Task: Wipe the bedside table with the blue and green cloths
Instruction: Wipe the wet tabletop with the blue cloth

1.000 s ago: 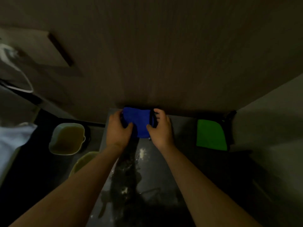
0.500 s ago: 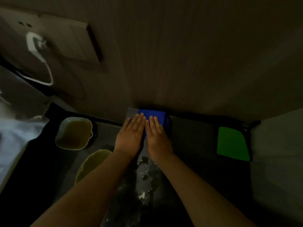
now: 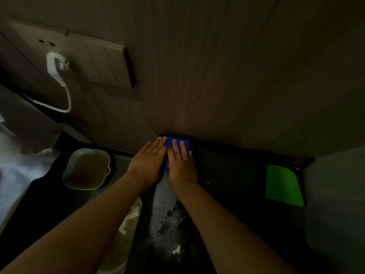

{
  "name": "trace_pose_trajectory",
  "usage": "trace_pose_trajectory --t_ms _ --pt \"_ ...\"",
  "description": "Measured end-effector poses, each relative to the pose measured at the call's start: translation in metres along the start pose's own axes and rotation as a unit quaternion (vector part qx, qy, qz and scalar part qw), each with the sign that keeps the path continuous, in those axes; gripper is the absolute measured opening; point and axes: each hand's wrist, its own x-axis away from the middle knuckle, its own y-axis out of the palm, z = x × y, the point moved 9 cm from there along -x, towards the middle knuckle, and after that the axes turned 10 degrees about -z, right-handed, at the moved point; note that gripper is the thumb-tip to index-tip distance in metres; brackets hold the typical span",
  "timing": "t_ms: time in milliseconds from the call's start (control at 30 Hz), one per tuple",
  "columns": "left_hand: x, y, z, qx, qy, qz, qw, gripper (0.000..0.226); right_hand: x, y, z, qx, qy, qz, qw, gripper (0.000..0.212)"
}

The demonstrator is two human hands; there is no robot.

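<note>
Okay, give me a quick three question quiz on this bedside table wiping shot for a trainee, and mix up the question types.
1. True or false: the left hand and the right hand both lie flat on the blue cloth.
2. Where is the green cloth? A) under the hands. B) near the right edge of the table, untouched. C) hanging on the wall.
3. Fill the blank: the wet spots lie ___ the person than the blue cloth.

Key: 1 true. 2 B. 3 nearer to.
</note>
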Motion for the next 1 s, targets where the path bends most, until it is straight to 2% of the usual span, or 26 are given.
trace_pose_trajectory --t_ms 33,133,267,367,400,533,633,700,733,833,900,1000 --pt "0.001 0.001 0.001 -0.011 -0.002 -0.009 1.0 0.078 0.002 0.002 0.003 0.0 0.006 0.015 1.0 0.064" --pt "0.009 0.008 0.01 -0.015 0.0 -0.01 1.0 0.078 0.017 0.0 0.002 0.034 0.019 0.124 0.992 0.055" --pt "0.018 0.011 0.022 -0.012 -0.005 0.012 1.0 0.072 0.029 -0.001 0.005 0.068 0.011 0.145 0.987 0.055" --pt "0.014 0.017 0.021 -0.045 -0.023 -0.062 0.997 0.075 0.02 0.017 0.012 0.089 0.014 0.004 0.996 0.063" --pt "0.013 0.017 0.02 -0.056 -0.028 -0.077 0.995 0.076 0.018 0.02 0.014 0.106 0.024 -0.019 0.994 0.063" --pt "0.011 0.014 0.024 -0.065 -0.034 -0.089 0.993 0.077 0.016 0.019 0.019 0.142 0.025 -0.031 0.989 0.065" --pt "-0.004 0.01 0.046 -0.063 -0.016 -0.088 0.994 0.075 0.024 0.008 0.043 0.122 0.042 -0.023 0.991 0.061" --pt "-0.019 0.009 0.066 -0.055 -0.004 -0.082 0.995 0.074 0.03 -0.008 0.059 0.094 0.037 0.065 0.993 0.054" --pt "-0.026 0.009 0.078 -0.052 0.002 -0.08 0.995 0.073 0.034 -0.011 0.073 0.054 0.053 0.068 0.995 0.053" --pt "-0.043 0.008 0.116 -0.058 0.02 -0.078 0.995 0.074 0.046 -0.008 0.117 0.038 0.078 0.018 0.996 0.073" --pt "-0.052 0.008 0.141 -0.063 0.031 -0.082 0.994 0.073 0.055 -0.003 0.143 0.037 0.082 -0.018 0.996 0.058" --pt "-0.062 0.008 0.172 -0.069 0.049 -0.088 0.993 0.069 0.068 -0.012 0.172 0.061 0.085 0.023 0.994 0.063"
